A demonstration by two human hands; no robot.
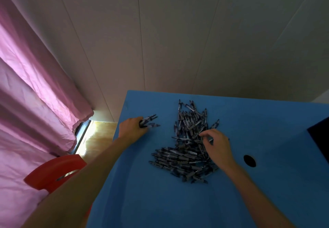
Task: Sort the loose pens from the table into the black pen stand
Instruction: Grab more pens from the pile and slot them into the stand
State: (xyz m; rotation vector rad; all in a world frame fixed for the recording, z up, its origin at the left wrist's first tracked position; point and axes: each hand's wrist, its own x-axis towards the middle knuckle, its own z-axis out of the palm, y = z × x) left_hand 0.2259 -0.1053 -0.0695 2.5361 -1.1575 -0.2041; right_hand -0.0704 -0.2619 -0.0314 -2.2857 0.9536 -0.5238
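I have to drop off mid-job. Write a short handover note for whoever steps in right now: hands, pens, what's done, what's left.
Left hand: grips a small bunch of pens, resting on the blue table left of the pile.
Right hand: over the pile, fingertips pinching at a pen; a firm hold can't be confirmed.
Stand: possibly the dark object at the right edge; unclear.
Done: a few pens gathered.
Left: most pens remain loose in the pile.

Blue table (249,121), dark grey-blue pens (188,144), pink curtain (32,85), red chair (53,170), beige panelled wall (178,32)
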